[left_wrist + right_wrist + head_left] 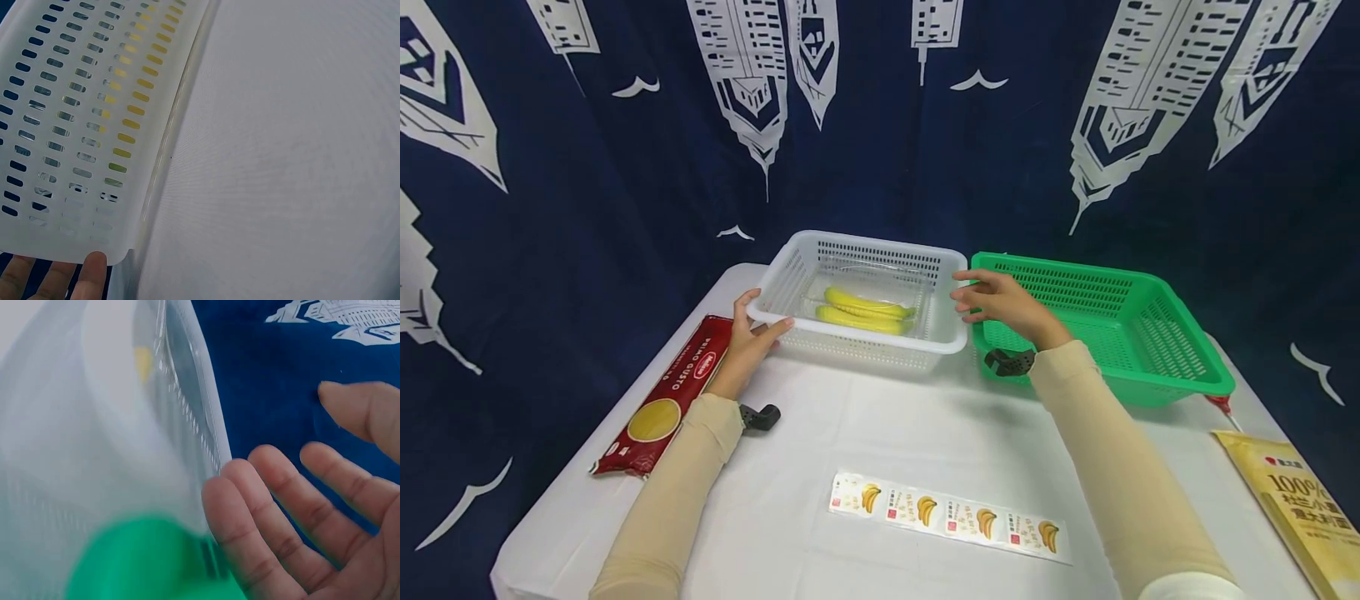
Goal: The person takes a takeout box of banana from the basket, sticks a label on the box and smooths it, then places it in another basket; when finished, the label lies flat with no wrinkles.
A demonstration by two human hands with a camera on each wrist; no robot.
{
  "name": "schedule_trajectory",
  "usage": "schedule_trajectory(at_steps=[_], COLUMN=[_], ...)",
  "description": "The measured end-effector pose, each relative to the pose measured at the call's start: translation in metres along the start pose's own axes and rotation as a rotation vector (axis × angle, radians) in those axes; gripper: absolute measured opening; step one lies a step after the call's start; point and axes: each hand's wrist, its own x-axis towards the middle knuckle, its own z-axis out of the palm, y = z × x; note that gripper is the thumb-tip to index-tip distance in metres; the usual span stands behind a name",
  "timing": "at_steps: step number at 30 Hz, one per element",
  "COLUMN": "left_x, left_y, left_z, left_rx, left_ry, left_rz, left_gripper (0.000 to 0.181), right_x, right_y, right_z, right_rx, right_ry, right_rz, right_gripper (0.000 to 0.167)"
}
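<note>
A white plastic basket (880, 340) stands at the back of the table, with yellow bananas (865, 313) in a clear plastic box (925, 286) inside it. My left hand (747, 346) grips the basket's front left corner, thumb over the front rim and fingers along the left end. In the left wrist view, fingertips (90, 275) meet the basket's end below the slotted side. Beside the basket's right rim, my right hand (1011, 308) is spread and holds nothing. The right wrist view shows its fingers (275, 519) extended and the thumb apart.
A green basket (1150, 387) adjoins the white one on the right. A red pasta packet (673, 396) lies left, near the left forearm. A banana-printed label strip (947, 514) lies in front. At the right edge is a yellow packet (1292, 508). A dark patterned cloth (925, 167) hangs behind.
</note>
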Motion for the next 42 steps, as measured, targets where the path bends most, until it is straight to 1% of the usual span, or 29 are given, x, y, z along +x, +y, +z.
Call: schedule_trajectory(at_steps=[5,11,16,19,23,27,29,34,37,42], left_x=[0.0,-0.001,-0.001,-0.001,-0.001,-0.001,-0.001,-0.001,-0.001,0.0], left_y=[0.002,0.002,0.001,0.001,0.001,0.001,0.002,0.003,0.002,0.0], left_z=[0.001,0.001,0.0,0.0,0.0,0.0,0.0,0.0,0.0,-0.001], left_rx=[0.0,-0.01,-0.01,-0.004,-0.008,-0.012,-0.012,-0.01,-0.014,-0.013], left_ry=[-0.003,-0.005,-0.002,-0.002,0.004,0.002,0.0,-0.004,-0.004,0.001], left_rz=[0.006,-0.001,-0.004,0.0,-0.001,0.0,0.0,0.003,0.005,0.004], left_gripper=[0.082,0.084,0.084,0.084,0.083,0.083,0.083,0.083,0.083,0.083], right_x=[0.011,0.024,0.032,0.039,0.05,0.057,0.059,0.064,0.066,0.069], right_y=[-0.007,-0.017,-0.022,-0.023,-0.023,-0.021,-0.02,-0.015,-0.012,-0.008], right_z=[0.013,0.03,0.04,0.046,0.058,0.066,0.069,0.07,0.071,0.076], right_rx=[0.084,0.183,0.268,0.3,0.296,0.246,0.244,0.227,0.188,0.179], right_ry=[0.016,0.031,0.015,0.031,0.054,0.048,0.047,0.015,-0.009,-0.01], right_rz=[0.063,0.174,0.209,0.236,0.308,0.365,0.384,0.387,0.385,0.409], right_gripper=[0.06,0.064,0.073,0.076,0.079,0.083,0.086,0.09,0.089,0.089])
